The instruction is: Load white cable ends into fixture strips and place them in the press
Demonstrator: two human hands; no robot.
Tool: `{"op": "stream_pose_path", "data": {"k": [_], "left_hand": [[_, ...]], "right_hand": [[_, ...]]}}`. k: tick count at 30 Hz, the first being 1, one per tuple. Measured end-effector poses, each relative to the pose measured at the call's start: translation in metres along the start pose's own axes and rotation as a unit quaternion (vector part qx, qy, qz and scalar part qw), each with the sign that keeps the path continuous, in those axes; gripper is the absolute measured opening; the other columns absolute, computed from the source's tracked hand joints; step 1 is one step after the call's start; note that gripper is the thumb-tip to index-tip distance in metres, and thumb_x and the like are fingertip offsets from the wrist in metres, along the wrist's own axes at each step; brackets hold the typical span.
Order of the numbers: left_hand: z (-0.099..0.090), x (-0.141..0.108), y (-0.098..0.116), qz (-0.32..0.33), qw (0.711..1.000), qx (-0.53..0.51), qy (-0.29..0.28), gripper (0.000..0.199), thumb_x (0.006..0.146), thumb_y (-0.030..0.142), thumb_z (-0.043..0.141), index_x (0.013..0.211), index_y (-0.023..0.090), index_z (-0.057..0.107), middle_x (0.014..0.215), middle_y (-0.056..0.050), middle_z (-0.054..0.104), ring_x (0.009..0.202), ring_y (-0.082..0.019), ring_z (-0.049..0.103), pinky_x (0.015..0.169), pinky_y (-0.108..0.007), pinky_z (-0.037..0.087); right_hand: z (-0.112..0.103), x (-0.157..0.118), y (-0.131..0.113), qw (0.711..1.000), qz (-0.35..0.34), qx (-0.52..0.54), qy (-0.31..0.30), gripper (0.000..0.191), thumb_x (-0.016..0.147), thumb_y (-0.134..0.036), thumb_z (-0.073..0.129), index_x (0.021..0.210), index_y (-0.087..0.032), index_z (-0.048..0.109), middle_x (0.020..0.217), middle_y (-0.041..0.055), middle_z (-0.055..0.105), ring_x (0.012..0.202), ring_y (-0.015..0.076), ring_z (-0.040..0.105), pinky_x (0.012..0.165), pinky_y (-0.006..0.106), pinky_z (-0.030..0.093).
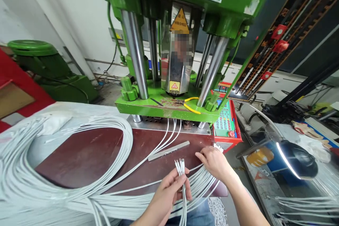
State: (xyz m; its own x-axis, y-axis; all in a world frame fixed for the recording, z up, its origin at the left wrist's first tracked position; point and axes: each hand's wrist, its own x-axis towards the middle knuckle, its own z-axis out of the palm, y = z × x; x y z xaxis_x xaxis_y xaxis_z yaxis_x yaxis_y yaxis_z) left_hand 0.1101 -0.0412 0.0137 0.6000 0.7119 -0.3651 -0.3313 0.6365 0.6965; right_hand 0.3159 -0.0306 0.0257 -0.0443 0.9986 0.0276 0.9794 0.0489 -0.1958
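Observation:
Upright in my left hand (pixel 172 189) is a small bunch of white cables (pixel 184 201), pinched between thumb and fingers. Their connector ends (pixel 180 166) stick up above the thumb, one of them metal-tipped. To the right, my right hand (pixel 215 161) reaches over the end of a loose cable bundle (pixel 197 187), its fingers curled downward and partly hidden. White connector ends (pixel 218 147) show just past its knuckles; whether the fingers grip them is hidden. A flat metal bar (pixel 169 150) lies on the brown board (pixel 196 148) beyond my left hand.
A green press (pixel 164 107) stands ahead, with yellow-handled pliers (pixel 192 106) on its plate and several cables running under it. Coiled white cables (pixel 127 141) cover the left side. A red control box (pixel 235 141) and a lamp (pixel 296 159) are at right.

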Motion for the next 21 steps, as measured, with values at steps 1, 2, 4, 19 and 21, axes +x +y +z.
{"op": "stream_pose_path", "data": {"k": [1, 2, 4, 19, 21], "left_hand": [[-0.002, 0.0, 0.002, 0.006, 1.0, 0.003, 0.008, 0.03, 0.078, 0.039, 0.066, 0.098, 0.018, 0.059, 0.07, 0.0, 0.058, 0.059, -0.014, 0.055, 0.063, -0.032, 0.048], [-0.004, 0.0, 0.004, 0.009, 1.0, 0.005, 0.015, 0.032, 0.078, 0.041, 0.066, 0.099, 0.018, 0.059, 0.07, 0.0, 0.058, 0.058, -0.014, 0.055, 0.062, -0.032, 0.048], [-0.008, 0.001, 0.008, 0.013, 1.0, 0.005, 0.027, 0.035, 0.077, 0.042, 0.066, 0.101, 0.018, 0.058, 0.068, 0.001, 0.057, 0.054, -0.013, 0.051, 0.056, -0.031, 0.047], [-0.015, -0.003, 0.012, 0.058, 0.994, 0.081, 0.033, 0.029, 0.081, 0.043, 0.061, 0.074, 0.017, 0.05, 0.065, 0.001, 0.057, 0.044, -0.009, 0.046, 0.044, -0.024, 0.042], [-0.013, -0.003, 0.011, 0.057, 0.994, 0.093, 0.03, 0.03, 0.081, 0.044, 0.06, 0.073, 0.017, 0.05, 0.065, 0.001, 0.058, 0.044, -0.009, 0.046, 0.043, -0.024, 0.042]], "right_hand": [[0.0, 0.001, 0.001, 1.0, 0.008, -0.014, -0.013, 0.043, 0.099, -0.043, 0.036, 0.079, -0.017, 0.064, 0.081, 0.0081, 0.067, 0.079, 0.0216, 0.063, 0.07, 0.031, 0.042], [0.0, 0.003, 0.0, 0.999, 0.013, -0.023, -0.022, 0.041, 0.098, -0.042, 0.038, 0.079, -0.017, 0.063, 0.079, 0.0077, 0.067, 0.077, 0.0216, 0.063, 0.068, 0.03, 0.042], [-0.002, 0.011, -0.007, 1.0, 0.0, -0.029, -0.008, 0.032, 0.096, -0.04, 0.045, 0.086, -0.016, 0.064, 0.083, 0.0079, 0.066, 0.08, 0.0222, 0.061, 0.071, 0.031, 0.042], [0.027, 0.057, -0.059, 0.978, -0.207, 0.031, 0.002, 0.012, 0.094, -0.024, 0.049, 0.098, -0.014, 0.054, 0.092, 0.0093, 0.059, 0.085, 0.0221, 0.054, 0.076, 0.034, 0.044], [0.014, 0.045, -0.051, 0.983, -0.172, 0.056, 0.007, 0.013, 0.096, -0.025, 0.046, 0.103, -0.015, 0.051, 0.089, 0.0071, 0.061, 0.078, 0.0202, 0.058, 0.072, 0.032, 0.045]]}}
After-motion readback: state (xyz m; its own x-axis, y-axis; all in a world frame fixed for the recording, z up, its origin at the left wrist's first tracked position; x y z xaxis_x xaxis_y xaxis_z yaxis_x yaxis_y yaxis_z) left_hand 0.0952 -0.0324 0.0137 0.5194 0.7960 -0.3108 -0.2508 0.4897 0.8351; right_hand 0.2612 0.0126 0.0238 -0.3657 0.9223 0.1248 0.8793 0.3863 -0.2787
